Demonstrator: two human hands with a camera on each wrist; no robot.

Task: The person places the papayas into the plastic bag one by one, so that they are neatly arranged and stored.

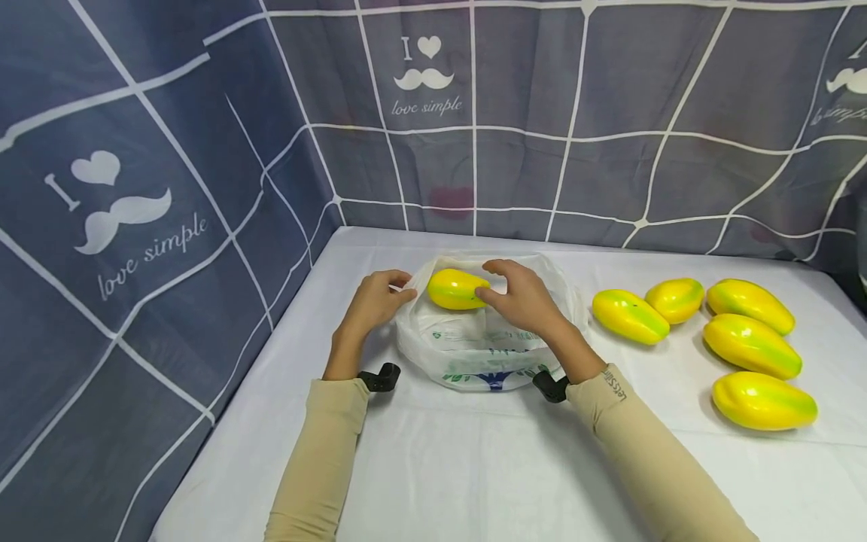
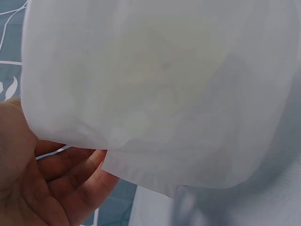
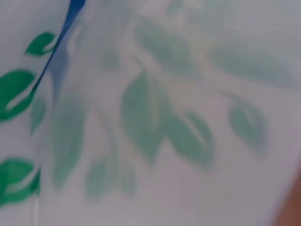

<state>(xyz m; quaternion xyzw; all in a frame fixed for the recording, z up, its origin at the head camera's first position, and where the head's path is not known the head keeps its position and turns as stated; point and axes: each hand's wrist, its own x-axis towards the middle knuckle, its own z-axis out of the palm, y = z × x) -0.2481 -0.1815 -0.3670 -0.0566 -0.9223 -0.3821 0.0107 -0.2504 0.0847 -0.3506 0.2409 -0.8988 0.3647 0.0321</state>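
A white plastic bag (image 1: 467, 369) with green leaf and blue prints lies with its mouth spread wide. My left hand (image 1: 375, 303) holds the bag's left rim, thumb and fingertips at the edge; in the left wrist view the white plastic (image 2: 155, 94) covers part of its fingers (image 2: 77, 183). Inside the bag's mouth, my right hand (image 1: 518, 297) grips the right end of a glossy yellow-green papaya (image 1: 455, 290), thumb on its near side. Bag plastic with blurred green leaves (image 3: 146, 113) fills the right wrist view, hiding the right fingers and the fruit.
Several more papayas lie right of the bag, the nearest papaya (image 1: 630, 316) close to its edge and the front papaya (image 1: 764, 401) farther right. A white cloth (image 1: 433, 467) covers the table. Dark checked curtains (image 1: 515, 173) hang behind and at the left.
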